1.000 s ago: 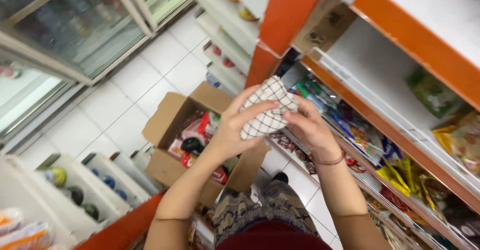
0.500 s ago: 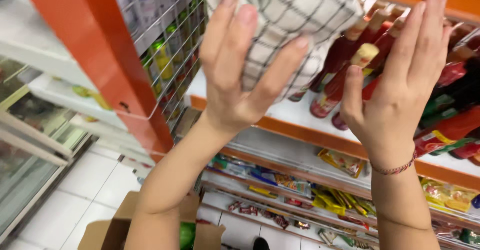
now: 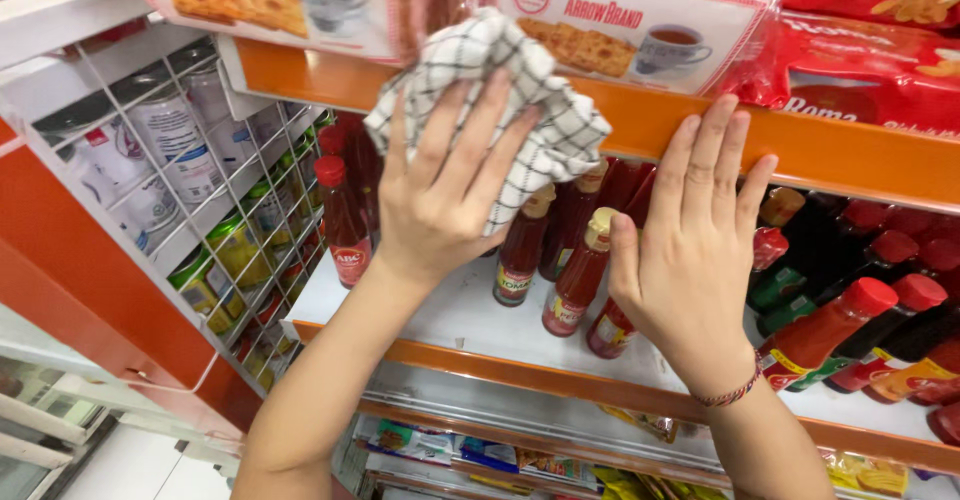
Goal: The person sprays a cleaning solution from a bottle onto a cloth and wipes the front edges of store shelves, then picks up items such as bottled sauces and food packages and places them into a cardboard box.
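My left hand [image 3: 445, 195] presses a white cloth with a thin black check [image 3: 545, 100] flat against the orange front edge of an upper shelf [image 3: 840, 155]. Its fingers are spread over the cloth. My right hand [image 3: 695, 250] is open, palm forward, fingertips touching the same orange edge just right of the cloth; a thin woven bracelet circles its wrist. Red sauce bottles [image 3: 580, 270] stand on the white shelf behind both hands.
Packs of biscuits [image 3: 640, 20] sit on the shelf above the orange edge. A white wire rack [image 3: 190, 190] with cans and jars hangs at the left. More dark and red bottles [image 3: 880, 320] fill the right side. Snack packets line the lower shelves.
My view has risen from the floor and lower shelves to the upper shelf. Both hands went up with the cloth, which is now pressed on the orange shelf edge.
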